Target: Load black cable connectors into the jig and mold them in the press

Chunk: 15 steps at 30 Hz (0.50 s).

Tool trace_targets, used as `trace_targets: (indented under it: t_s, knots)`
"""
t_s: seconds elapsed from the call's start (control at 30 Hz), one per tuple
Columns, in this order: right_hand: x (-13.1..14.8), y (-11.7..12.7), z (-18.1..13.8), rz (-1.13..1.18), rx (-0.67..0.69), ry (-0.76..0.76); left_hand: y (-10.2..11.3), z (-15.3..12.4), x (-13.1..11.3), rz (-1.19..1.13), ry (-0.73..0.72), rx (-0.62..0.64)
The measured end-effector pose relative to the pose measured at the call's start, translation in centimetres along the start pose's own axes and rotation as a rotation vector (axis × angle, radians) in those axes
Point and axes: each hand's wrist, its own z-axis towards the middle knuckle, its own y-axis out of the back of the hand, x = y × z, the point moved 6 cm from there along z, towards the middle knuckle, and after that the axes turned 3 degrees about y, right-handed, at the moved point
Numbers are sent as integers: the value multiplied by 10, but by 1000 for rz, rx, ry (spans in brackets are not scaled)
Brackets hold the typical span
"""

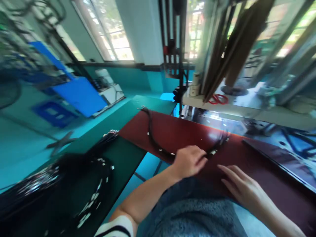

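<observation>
A bundle of black cables (153, 142) with small white tags curves across the dark red tabletop (182, 128). My left hand (189, 160) is closed around this bundle near its right part, and the loose cable ends fan out beyond my fingers, blurred. Just to the right, my right hand (240, 182) hovers over the red surface with its fingers stretched out and apart. Nothing shows in it, and it does not touch the cables.
On the green table (128, 153) at left lies a large heap of black cables (74, 168) with white tags. Red-handled scissors (218, 99) rest on a white bench (249, 110) behind. A dark flat bar (271, 161) lies along the right. A blue panel (80, 95) stands at back left.
</observation>
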Motion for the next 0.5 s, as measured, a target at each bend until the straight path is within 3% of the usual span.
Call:
trace_targets:
  t_s: [0.1, 0.17, 0.23, 0.33, 0.43, 0.5]
  knots:
    - [28, -32, 45, -111, 55, 232, 83, -39, 108, 306, 594, -285]
    - [34, -46, 65, -194, 58, 345, 112, -55, 167, 446, 893, -275]
    - [36, -55, 78, -273, 33, 435, 115, -53, 208, 448, 1038, -139]
    - [36, -62, 91, -366, -49, 519, 98, -30, 241, 416, 1076, 58]
    - [38, -69, 102, -403, -77, 586, 91, -8, 264, 410, 1111, 118]
    - [38, -77, 113, -416, -83, 611, 98, -2, 282, 403, 1145, 102]
